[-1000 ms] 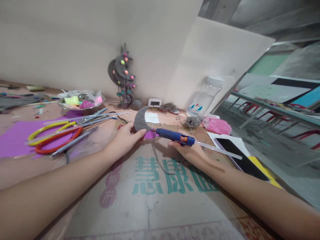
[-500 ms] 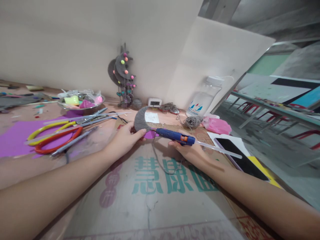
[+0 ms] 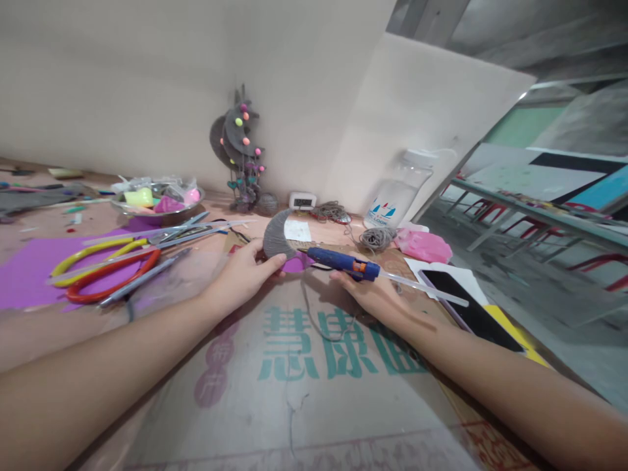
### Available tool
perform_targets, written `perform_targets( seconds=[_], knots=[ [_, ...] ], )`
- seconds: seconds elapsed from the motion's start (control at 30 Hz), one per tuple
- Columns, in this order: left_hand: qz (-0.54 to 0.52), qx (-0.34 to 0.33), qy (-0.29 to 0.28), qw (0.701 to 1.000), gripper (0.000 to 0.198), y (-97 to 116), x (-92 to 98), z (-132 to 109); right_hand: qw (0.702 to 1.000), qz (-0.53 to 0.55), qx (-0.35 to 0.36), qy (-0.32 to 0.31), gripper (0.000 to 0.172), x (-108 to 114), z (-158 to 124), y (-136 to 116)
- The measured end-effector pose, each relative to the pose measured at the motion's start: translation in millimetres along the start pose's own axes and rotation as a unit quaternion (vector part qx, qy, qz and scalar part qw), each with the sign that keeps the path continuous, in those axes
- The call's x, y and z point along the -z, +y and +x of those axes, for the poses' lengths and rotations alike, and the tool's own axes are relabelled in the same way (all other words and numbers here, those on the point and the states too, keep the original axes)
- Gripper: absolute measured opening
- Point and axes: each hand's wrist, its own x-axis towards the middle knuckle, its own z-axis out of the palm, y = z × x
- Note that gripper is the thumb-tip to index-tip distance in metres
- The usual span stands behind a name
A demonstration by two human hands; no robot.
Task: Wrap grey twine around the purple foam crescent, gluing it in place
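Between thumb and fingers, my left hand (image 3: pixel 250 271) grips a crescent moon (image 3: pixel 277 237) wound in grey yarn. My right hand (image 3: pixel 366 288) is closed round a blue glue gun (image 3: pixel 343 261), with a clear glue stick (image 3: pixel 426 286) poking out of its back end. The gun's nozzle points left and is at the moon's lower right tip; whether it touches cannot be made out. A purple piece (image 3: pixel 296 263) shows just below the tip. From there a loose strand of grey yarn (image 3: pixel 314 317) curls down over the printed cardboard (image 3: pixel 220 418).
Yellow- and red-handled scissors (image 3: pixel 112 288) lie left on purple sheets (image 3: pixel 24 268). Behind are a metal bowl (image 3: pixel 159 210), a moon decoration (image 3: pixel 240 140), a small timer (image 3: pixel 303 201) and a yarn bundle (image 3: pixel 377 239). A bottle (image 3: pixel 397 193) and phone (image 3: pixel 471 311) are right.
The glue gun has shifted very slightly at the moon's tip. Both hands keep their grips, and the whole view has moved a little.
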Motion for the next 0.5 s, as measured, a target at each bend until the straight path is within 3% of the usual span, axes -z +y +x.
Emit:
perform_targets(
  seconds=[0.13, 0.23, 0.4, 0.5],
  knots=[
    [-0.007, 0.006, 0.010, 1.000, 0.034, 0.0, 0.5, 0.2, 0.999, -0.029, -0.039, -0.011, 0.032, 6.2, 4.1, 4.7],
    [-0.016, 0.005, 0.013, 1.000, 0.034, -2.5, 1.0, 1.2, 0.999, -0.030, -0.021, -0.006, 0.040, 14.8, 4.5, -0.4],
    [-0.021, 0.002, 0.006, 1.000, 0.039, -3.6, 0.5, 1.7, 0.999, 0.018, -0.031, 0.033, 0.041, 32.6, 7.5, -13.5],
    [-0.017, -0.001, 0.005, 1.000, 0.039, -1.0, 0.0, 1.0, 0.998, 0.002, -0.031, 0.048, 0.042, 42.1, 24.4, -15.2]
  ],
)
